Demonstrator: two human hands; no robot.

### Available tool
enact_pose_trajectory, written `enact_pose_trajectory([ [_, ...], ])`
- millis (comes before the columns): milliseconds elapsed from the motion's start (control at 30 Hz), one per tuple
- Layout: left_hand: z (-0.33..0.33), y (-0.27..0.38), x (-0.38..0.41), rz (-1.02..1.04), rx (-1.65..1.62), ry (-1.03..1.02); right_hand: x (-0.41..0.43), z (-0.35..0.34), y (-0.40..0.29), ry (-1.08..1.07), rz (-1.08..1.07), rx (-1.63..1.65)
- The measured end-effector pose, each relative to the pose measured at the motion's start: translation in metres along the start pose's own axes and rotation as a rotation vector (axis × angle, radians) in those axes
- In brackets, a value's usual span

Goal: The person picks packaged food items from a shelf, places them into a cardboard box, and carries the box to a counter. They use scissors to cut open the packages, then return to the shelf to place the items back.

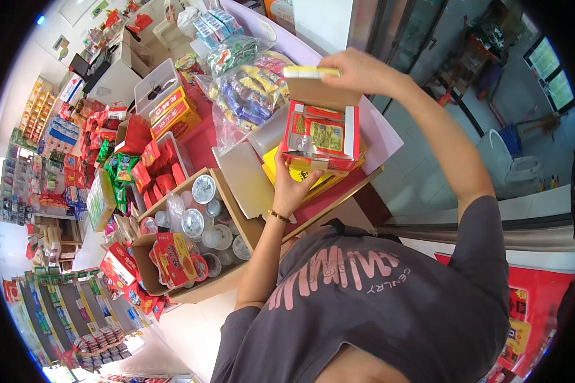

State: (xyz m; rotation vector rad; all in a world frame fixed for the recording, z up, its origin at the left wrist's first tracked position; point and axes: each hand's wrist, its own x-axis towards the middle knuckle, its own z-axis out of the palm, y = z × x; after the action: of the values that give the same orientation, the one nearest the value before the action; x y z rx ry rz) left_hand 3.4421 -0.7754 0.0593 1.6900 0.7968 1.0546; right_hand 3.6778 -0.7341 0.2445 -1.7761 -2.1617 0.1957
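Observation:
A red cardboard box (pixel 350 122) stands tilted toward me with its top open. Packets in red and gold wrapping (pixel 327 135) lie inside it. My left hand (pixel 290 184), a beaded bracelet at its wrist, clasps the box's near left corner, fingers along the side and thumb at the front. My right hand (pixel 357 69) pinches the yellow edge of the raised cardboard lid (pixel 311 88) at the far side. Beneath the box is a yellow carton (pixel 311 179), partly hidden by the box and my left hand.
Left of my left arm, a cardboard carton (pixel 225 189) holds several lidded plastic cups. Beyond the red box lies a clear bag of wrapped snacks (pixel 251 93). Orange boxes (pixel 175 115) and red packets (pixel 160 165) crowd the left. A glass door (pixel 412 43) stands at the right.

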Motion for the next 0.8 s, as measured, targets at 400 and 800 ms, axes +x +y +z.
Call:
enact_pose_trajectory([
  [400,0.000,0.020,0.031,-0.034,0.183,0.107,0.022,0.072,0.021,0.327,0.228,-0.121],
  [800,0.013,0.022,0.140,-0.045,0.825,-0.173,-0.041,0.095,0.047,0.117,-0.090,-0.076],
])
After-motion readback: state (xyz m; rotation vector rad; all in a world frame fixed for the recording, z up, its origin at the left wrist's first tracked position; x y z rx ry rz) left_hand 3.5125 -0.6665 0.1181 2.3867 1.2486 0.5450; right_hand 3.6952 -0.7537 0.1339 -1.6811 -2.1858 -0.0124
